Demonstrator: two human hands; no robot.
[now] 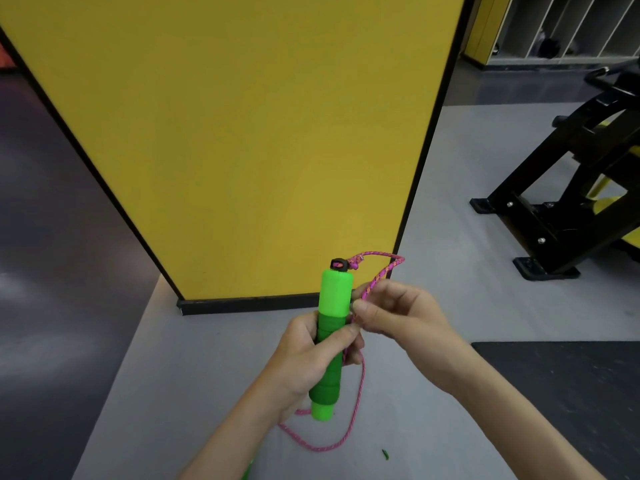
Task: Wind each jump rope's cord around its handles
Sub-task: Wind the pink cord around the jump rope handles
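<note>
My left hand (pixel 311 355) grips the green jump rope handles (pixel 332 313), held upright in front of me; they look like two handles side by side, though I cannot tell for sure. A black cap with a pink knot (pixel 341 264) tops them. The pink braided cord (pixel 375 275) loops out from that cap to the right and comes down into my right hand (pixel 398 313), which pinches it beside the handles. The rest of the cord (pixel 356 403) hangs below my hands in a slack loop over the floor.
A tall yellow pillar (pixel 242 150) with black edging stands straight ahead. A black gym machine frame (pixel 568 188) sits at the right. A dark rubber mat (pixel 571 393) lies at lower right on the grey floor. A small green scrap (pixel 385 454) lies on the floor.
</note>
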